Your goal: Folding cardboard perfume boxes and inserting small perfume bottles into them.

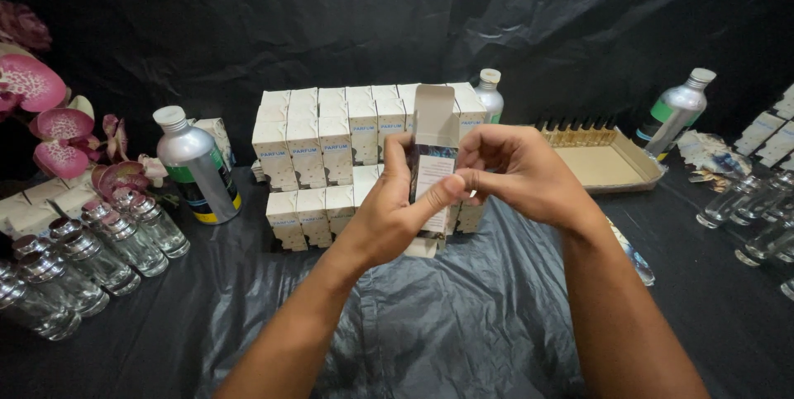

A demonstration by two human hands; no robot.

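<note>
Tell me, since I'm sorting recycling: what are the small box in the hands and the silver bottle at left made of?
Small white carton: seemingly thin matte cardboard, its top flap creased and standing open. Tall silver bottle: probably aluminium, with a brushed metallic sheen.

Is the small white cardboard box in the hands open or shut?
Open: the top flap of the small white cardboard box stands straight up above the left hand and right hand.

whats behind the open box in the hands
Behind the open box, held by both the left hand and right hand, stands a stack of white boxes. The stack's middle is covered, as are the open box's contents.
</note>
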